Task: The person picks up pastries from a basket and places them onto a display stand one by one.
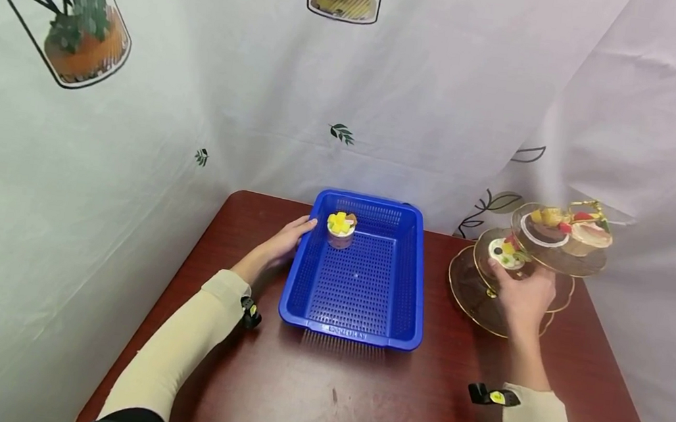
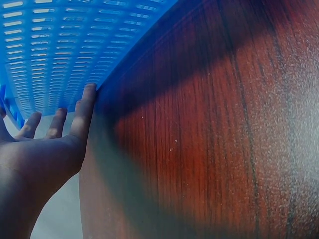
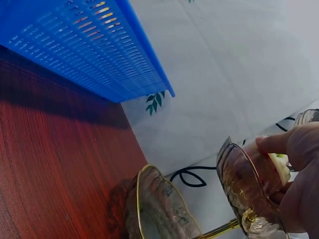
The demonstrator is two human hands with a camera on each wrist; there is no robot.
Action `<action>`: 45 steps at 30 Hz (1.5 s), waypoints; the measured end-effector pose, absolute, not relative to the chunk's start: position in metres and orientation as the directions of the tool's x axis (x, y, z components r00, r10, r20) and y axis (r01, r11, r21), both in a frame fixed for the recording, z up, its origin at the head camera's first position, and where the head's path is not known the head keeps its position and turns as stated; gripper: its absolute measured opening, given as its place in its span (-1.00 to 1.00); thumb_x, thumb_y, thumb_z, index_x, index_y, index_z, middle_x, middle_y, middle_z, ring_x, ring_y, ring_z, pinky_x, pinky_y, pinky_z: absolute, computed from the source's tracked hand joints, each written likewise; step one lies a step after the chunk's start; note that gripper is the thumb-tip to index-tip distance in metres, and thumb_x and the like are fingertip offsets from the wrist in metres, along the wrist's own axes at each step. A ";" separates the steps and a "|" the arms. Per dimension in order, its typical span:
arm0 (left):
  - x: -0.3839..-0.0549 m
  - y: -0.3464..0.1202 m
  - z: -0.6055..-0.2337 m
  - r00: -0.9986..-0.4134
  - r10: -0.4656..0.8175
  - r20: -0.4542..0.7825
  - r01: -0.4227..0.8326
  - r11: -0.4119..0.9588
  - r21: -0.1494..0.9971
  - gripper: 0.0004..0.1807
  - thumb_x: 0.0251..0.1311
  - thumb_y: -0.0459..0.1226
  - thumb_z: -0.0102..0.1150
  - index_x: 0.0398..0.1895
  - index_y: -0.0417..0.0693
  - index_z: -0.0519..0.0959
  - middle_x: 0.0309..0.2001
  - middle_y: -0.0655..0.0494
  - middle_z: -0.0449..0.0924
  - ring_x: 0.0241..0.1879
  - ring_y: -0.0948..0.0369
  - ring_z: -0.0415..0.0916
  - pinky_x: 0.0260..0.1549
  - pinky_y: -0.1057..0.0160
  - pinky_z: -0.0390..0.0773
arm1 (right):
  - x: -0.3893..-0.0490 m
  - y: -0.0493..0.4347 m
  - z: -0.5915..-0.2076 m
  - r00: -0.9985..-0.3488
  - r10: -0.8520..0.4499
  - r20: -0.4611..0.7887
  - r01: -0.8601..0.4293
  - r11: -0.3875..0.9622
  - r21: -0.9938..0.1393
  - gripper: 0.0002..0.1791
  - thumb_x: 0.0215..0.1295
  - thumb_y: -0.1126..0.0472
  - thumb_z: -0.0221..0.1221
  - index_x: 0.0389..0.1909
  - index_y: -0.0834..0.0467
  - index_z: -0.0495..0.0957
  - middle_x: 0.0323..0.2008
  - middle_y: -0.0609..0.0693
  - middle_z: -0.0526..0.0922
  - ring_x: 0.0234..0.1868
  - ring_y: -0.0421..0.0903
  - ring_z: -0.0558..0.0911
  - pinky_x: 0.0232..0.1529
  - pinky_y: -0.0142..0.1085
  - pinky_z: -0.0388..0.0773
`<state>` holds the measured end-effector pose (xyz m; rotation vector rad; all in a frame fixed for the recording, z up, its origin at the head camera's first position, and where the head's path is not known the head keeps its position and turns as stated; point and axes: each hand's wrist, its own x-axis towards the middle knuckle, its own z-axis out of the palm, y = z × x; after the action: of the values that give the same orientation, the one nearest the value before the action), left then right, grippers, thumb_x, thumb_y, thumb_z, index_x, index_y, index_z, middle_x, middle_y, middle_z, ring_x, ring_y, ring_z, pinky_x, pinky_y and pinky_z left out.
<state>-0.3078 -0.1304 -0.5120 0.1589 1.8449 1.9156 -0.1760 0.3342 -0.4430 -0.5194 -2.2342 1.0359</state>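
The left hand [image 1: 282, 241] was laid with straight, spread fingers [image 2: 83, 112] against the blue basket [image 1: 408, 272]; a dessert cup [image 1: 506, 253] on the tiered stand [image 1: 577, 264] was gripped by the right hand [image 1: 523, 295].

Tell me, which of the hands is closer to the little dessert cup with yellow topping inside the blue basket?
Left. The left hand rests on the blue basket wall right beside the yellow-topped dessert cup. The right hand is across the table at the tiered glass stand.
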 end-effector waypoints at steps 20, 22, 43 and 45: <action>-0.306 -0.132 -0.508 -0.883 0.403 -0.243 -0.255 0.023 0.967 -0.32 0.65 0.13 -0.09 0.65 0.04 0.17 0.40 -0.23 0.48 0.33 -0.21 0.51 0.12 -0.07 0.68 | -0.164 0.337 -0.440 -0.770 0.542 0.337 0.134 0.653 -0.746 -0.12 0.18 0.02 0.56 0.44 0.27 0.43 0.29 0.38 0.54 0.29 0.41 0.52 0.33 0.27 0.39; -0.306 -0.132 -0.508 -0.882 0.404 -0.241 -0.255 0.020 0.967 -0.32 0.65 0.12 -0.09 0.65 0.04 0.18 0.40 -0.22 0.49 0.32 -0.20 0.52 0.11 -0.06 0.68 | -0.161 0.338 -0.440 -0.779 0.523 0.347 0.118 0.666 -0.736 -0.16 0.19 0.03 0.56 0.39 0.31 0.45 0.25 0.39 0.55 0.26 0.39 0.54 0.31 0.26 0.40; -0.307 -0.131 -0.509 -0.877 0.415 -0.243 -0.256 0.026 0.966 -0.33 0.66 0.12 -0.11 0.66 0.06 0.14 0.41 -0.23 0.47 0.31 -0.20 0.52 0.11 -0.09 0.68 | -0.131 0.301 -0.432 -0.796 0.455 0.399 0.008 0.667 -0.745 -0.38 0.21 0.20 0.54 0.20 0.38 0.57 0.06 0.26 0.63 -0.06 -0.01 0.63 -0.07 -0.58 0.37; -0.307 -0.130 -0.508 -0.877 0.415 -0.243 -0.255 0.028 0.967 -0.33 0.67 0.11 -0.11 0.66 0.06 0.14 0.41 -0.22 0.47 0.32 -0.19 0.52 0.13 -0.10 0.67 | -0.132 0.293 -0.431 -0.809 0.429 0.402 -0.033 0.649 -0.760 -0.40 0.20 0.23 0.54 0.19 0.38 0.58 0.05 0.24 0.65 -0.07 -0.08 0.63 -0.05 -0.59 0.40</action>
<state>-0.3065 -0.1303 -0.5084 0.1623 1.8469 1.9005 -0.1323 0.2930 -0.4310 -0.3076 -2.3020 1.0754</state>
